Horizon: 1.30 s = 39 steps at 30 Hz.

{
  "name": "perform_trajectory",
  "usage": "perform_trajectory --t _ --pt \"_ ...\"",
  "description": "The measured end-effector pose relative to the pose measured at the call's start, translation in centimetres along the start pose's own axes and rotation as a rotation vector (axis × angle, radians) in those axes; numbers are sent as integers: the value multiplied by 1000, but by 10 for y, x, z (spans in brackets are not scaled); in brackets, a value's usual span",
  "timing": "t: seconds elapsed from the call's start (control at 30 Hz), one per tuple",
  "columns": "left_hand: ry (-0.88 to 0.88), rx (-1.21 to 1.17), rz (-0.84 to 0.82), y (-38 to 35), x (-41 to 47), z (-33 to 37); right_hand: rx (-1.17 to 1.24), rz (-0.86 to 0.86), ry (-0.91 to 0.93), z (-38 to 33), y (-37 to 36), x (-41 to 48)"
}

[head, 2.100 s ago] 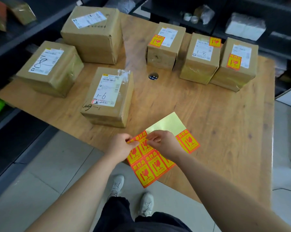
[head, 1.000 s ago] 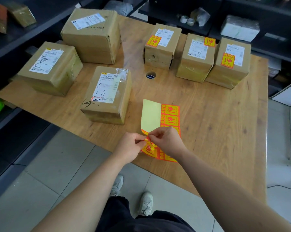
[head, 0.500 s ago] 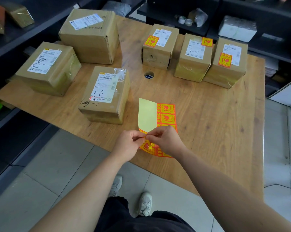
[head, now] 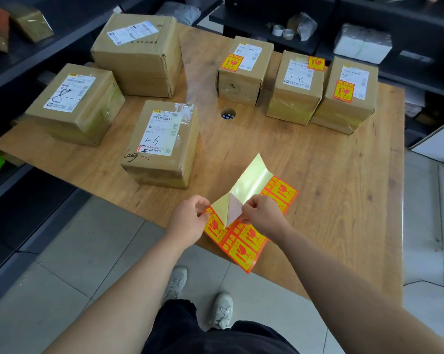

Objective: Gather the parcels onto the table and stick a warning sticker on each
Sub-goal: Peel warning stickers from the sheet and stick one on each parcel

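- Far left on the table (head: 343, 213) stands the 8 box (head: 75, 103), with only a white label on top.
- Behind it and a bit right is the big box (head: 139, 54), also with just a white label.
- Nearer me is the 1-6 box (head: 162, 144), with a label and a patch of clear tape on top. It is apart from the other two.
- The left hand (head: 189, 222) is at the near edge, fingers curled. Thumb and fingertips nip the left corner of the sheet (head: 241, 246).
- The sheet lies over the near table edge, between the two hands. Part is orange warning stickers. The far part is bare yellow backing, curling upward.
- One sticker (head: 234, 213) is half peeled and folded back, so its pale underside shows.
- The right hand (head: 263, 213) pinches that sticker's lifted edge, with its other fingers tucked in.
- At the back right three boxes stand in a row, close together: the dented box (head: 244, 72), the 1-8 box (head: 296, 90) and the end box (head: 346, 98). Each has an orange warning sticker on top, beside or over its label.
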<state>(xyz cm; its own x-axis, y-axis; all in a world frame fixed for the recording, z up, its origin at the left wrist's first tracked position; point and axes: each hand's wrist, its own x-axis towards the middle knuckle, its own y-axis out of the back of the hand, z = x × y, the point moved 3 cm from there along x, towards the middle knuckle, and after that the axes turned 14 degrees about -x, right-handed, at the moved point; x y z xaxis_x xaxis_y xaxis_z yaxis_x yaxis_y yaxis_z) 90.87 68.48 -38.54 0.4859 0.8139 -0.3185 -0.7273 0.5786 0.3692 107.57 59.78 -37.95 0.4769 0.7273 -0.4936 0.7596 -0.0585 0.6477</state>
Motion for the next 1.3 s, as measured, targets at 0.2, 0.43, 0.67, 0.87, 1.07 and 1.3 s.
perform_trajectory --t 0.2,0.43,0.67,0.87,1.07,1.3 --pt "-55 188 37 2 0 -6 67 -1 -108 7 0 1" --pt "-47 442 5 8 10 -19 411 -45 -199 20 10 4" --pt "-153 605 5 1 9 -3 367 83 -185 13 31 1" --pt "-353 385 30 -17 -13 38 237 197 -90 -22 24 -10" --pt "-348 200 113 7 -15 45 199 175 -19 -55 18 -13" --pt "-193 -11 210 52 -1 40 261 127 123 -96 14 -14"
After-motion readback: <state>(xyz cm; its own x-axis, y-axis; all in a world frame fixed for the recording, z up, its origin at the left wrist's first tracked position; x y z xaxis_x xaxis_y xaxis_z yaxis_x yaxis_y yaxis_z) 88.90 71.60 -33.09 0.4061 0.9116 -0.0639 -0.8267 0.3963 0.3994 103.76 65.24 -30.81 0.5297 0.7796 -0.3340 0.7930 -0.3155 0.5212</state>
